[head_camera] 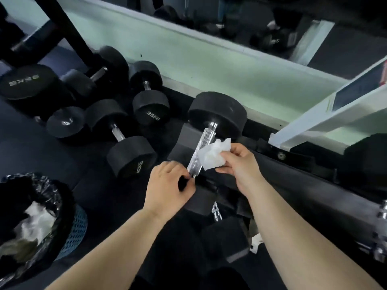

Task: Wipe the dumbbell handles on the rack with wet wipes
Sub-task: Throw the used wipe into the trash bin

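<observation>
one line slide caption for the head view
Right hand holds a crumpled wet wipe against a knurled dumbbell handle; left hand grips its near end.

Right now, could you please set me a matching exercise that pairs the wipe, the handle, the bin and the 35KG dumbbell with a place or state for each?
Things:
1. wipe
2. handle
3. bin
4. 35KG dumbbell

Places or states:
A. lined with a black bag
B. on the floor by the wall
C. held in the right hand
D. knurled steel, with the left hand gripping at its near end

Pairs: 1-C, 2-D, 3-A, 4-B
</observation>
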`<state>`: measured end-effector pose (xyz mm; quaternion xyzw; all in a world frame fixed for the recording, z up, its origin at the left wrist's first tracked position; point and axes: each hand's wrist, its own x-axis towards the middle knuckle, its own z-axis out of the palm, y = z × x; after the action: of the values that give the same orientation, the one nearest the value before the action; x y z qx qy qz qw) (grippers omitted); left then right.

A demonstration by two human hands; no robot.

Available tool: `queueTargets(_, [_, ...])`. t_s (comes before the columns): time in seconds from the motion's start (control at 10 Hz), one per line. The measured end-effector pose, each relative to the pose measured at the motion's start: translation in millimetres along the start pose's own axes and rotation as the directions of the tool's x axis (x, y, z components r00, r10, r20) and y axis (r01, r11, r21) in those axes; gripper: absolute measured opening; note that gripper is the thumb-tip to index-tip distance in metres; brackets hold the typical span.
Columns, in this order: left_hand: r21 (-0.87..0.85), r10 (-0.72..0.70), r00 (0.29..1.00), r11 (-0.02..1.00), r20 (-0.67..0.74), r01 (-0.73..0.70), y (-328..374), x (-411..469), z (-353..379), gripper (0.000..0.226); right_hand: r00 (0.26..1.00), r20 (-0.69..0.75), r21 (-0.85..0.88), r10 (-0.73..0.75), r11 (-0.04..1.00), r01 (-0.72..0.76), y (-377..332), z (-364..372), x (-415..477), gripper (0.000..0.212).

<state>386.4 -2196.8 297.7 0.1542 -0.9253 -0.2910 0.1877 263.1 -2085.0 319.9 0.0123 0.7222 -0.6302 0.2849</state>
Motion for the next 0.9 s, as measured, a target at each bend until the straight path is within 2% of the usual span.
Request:
queueTargets(0.1, [-0.108, 0.07, 0.973, 0.99, -0.219, -0.095, -17, -5, 23, 0.007, 0.968, 0.042, -0.273, -0.246, 0.93, 0.248, 12, 8, 28, 0.023])
queueTargets(0.2, [-0.151, 0.107, 0.951, 0.976, -0.289, -0.156, -25, -4, 30, 0.011, 0.853, 0.113, -0.604, -0.51, 0.646, 0.466, 23, 15, 48, 0.013])
queueTargets(0.3, [-0.14, 0.119, 0.95, 0.976, -0.289, -0.165, -24, -3, 30, 0.012, 0.56, 0.253, -0.735, -0.789, 0.219, 0.642, 28, 20, 56, 0.016])
queueTargets(0.4, [-0.1, 0.134, 0.949, 0.981, -0.287, -0.169, -24, -3, 30, 0.013, 0.381, 0.352, -0.75, -0.855, -0.015, 0.661, 34, 23, 58, 0.026])
queueTargets(0.5, [-0.068, 0.144, 0.945, 0.983, -0.295, -0.172, -26, -3, 31, 0.014, 0.4, 0.383, -0.697, -0.833, 0.023, 0.716, 48, 15, 61, 0.015])
queueTargets(0.6, [-0.055, 0.15, 0.939, 0.983, -0.31, -0.175, -27, -3, 32, 0.014, 0.493, 0.389, -0.639, -0.779, 0.158, 0.753, 49, 15, 63, 0.026])
queueTargets(0.7, [-0.053, 0.156, 0.932, 0.982, -0.329, -0.183, -28, -3, 33, 0.013, 0.5, 0.437, -0.654, -0.747, 0.118, 0.748, 44, 21, 56, 0.025])
queueTargets(0.8, [-0.054, 0.148, 0.929, 0.983, -0.339, -0.176, -29, -4, 34, 0.013, 0.471, 0.583, -0.573, -0.662, 0.076, 0.816, 52, 21, 39, 0.022])
queueTargets(0.9, [-0.062, 0.156, 0.922, 0.98, -0.354, -0.189, -30, -4, 35, 0.013, 0.454, 0.63, -0.604, -0.63, -0.029, 0.797, 40, 24, 49, 0.025])
